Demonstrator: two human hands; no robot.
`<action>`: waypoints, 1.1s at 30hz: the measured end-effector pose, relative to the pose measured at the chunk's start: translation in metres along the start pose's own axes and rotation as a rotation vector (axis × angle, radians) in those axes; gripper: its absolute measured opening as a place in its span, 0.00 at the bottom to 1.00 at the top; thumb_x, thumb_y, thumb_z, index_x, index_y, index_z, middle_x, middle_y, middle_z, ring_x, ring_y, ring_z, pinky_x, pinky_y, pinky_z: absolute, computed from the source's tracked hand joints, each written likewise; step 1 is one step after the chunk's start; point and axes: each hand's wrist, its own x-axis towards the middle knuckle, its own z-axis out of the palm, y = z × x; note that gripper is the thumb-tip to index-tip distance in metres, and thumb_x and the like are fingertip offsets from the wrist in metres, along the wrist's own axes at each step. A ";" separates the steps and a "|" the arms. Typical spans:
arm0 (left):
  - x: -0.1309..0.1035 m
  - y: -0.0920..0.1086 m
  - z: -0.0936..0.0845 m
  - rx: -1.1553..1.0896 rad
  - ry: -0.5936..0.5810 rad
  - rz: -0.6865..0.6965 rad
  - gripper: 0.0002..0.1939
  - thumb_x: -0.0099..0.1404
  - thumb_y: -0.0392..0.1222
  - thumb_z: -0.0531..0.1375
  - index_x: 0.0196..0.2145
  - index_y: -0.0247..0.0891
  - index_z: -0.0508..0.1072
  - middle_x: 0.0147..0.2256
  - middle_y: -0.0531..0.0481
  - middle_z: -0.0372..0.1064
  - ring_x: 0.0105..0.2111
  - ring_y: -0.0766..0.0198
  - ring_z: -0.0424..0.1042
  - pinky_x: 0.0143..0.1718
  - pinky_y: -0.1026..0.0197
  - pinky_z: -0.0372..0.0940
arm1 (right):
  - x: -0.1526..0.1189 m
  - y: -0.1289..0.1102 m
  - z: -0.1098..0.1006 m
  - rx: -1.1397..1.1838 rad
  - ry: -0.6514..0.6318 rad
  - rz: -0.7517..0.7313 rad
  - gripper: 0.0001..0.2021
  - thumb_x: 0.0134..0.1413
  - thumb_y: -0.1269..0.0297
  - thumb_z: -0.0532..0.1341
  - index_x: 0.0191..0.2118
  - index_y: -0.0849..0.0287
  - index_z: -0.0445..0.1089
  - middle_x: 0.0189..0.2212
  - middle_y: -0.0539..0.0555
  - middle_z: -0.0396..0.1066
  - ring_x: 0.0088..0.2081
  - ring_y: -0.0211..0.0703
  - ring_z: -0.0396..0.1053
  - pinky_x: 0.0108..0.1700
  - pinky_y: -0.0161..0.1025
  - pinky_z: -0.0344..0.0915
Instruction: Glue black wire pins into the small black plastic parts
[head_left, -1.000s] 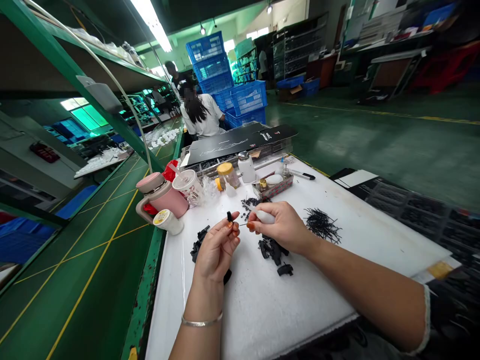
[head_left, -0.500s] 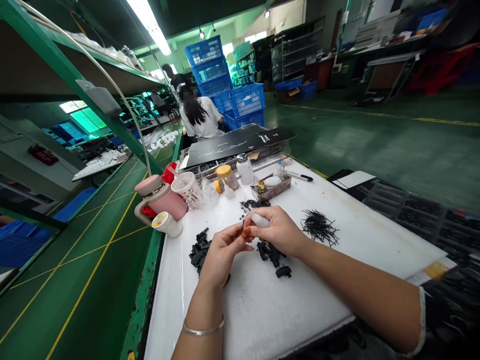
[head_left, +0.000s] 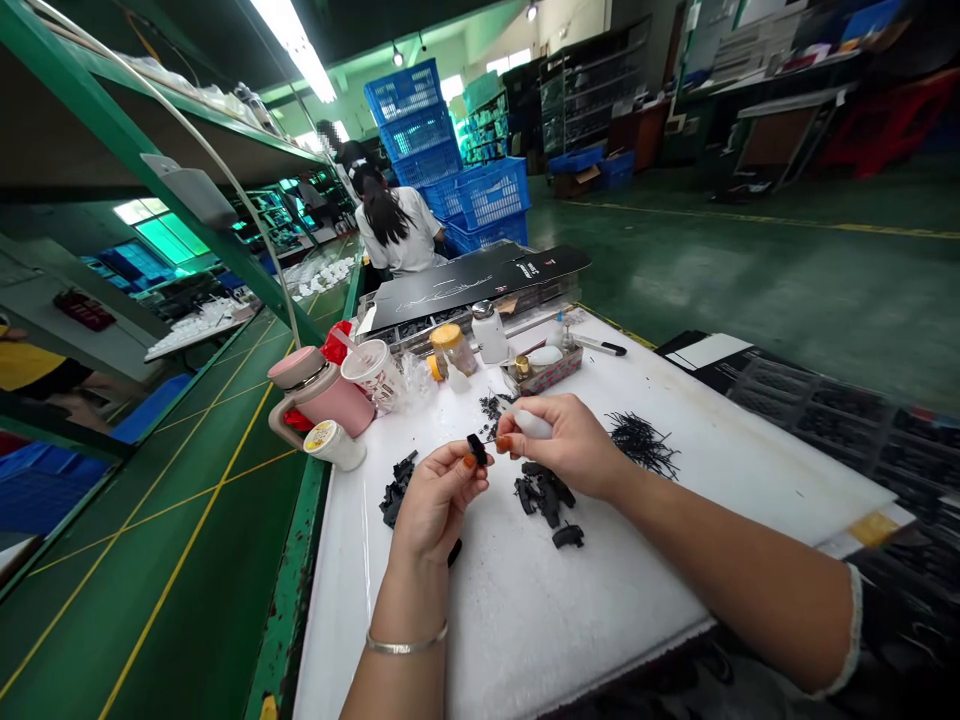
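My left hand [head_left: 435, 500] pinches a small curved black plastic part [head_left: 477, 450] between thumb and fingertips, held up above the white tabletop [head_left: 517, 620]. Just to its right, my right hand [head_left: 581, 445] is closed around a small white squeeze bottle [head_left: 532, 425]. A thin light-coloured line, perhaps a needle or pin, shows between the right fingertips and the black part; what it is I cannot make out. Below the right hand lies a pile of black plastic parts [head_left: 547, 495]. Another pile of black parts [head_left: 395, 490] sits left of my left hand, partly behind it.
Thin black sticks [head_left: 641, 445] lie heaped on the right. Tiny black pieces [head_left: 491, 408] are scattered behind my hands. Along the back stand a pink mug [head_left: 330, 390], a paper cup [head_left: 373, 372], a yellow-lidded jar [head_left: 452, 350] and a small box [head_left: 547, 370]. A person [head_left: 397, 230] sits beyond.
My hands have drawn slightly apart, and the black part now shows in my left fingertips. The white bottle has shifted a little right and up. A person in yellow has appeared at far left.
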 end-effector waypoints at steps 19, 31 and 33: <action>-0.001 -0.003 0.000 -0.078 -0.055 -0.022 0.11 0.49 0.34 0.69 0.30 0.30 0.73 0.29 0.48 0.71 0.30 0.69 0.70 0.31 0.69 0.70 | -0.009 -0.008 0.003 -0.423 0.064 -0.222 0.04 0.46 0.71 0.61 0.24 0.62 0.69 0.18 0.45 0.66 0.21 0.29 0.60 0.25 0.28 0.53; -0.002 -0.003 0.006 0.144 -0.024 0.098 0.08 0.49 0.29 0.66 0.30 0.31 0.74 0.28 0.50 0.70 0.29 0.69 0.69 0.33 0.67 0.69 | -0.009 0.008 0.010 -0.774 0.030 -0.432 0.03 0.46 0.73 0.58 0.28 0.62 0.69 0.24 0.51 0.72 0.27 0.40 0.68 0.30 0.35 0.57; -0.002 -0.002 0.005 0.154 -0.025 0.116 0.09 0.49 0.30 0.66 0.31 0.31 0.74 0.29 0.49 0.71 0.29 0.69 0.69 0.33 0.67 0.69 | -0.007 0.008 0.009 -0.743 0.023 -0.413 0.04 0.47 0.73 0.58 0.29 0.61 0.70 0.25 0.51 0.72 0.27 0.41 0.69 0.31 0.35 0.58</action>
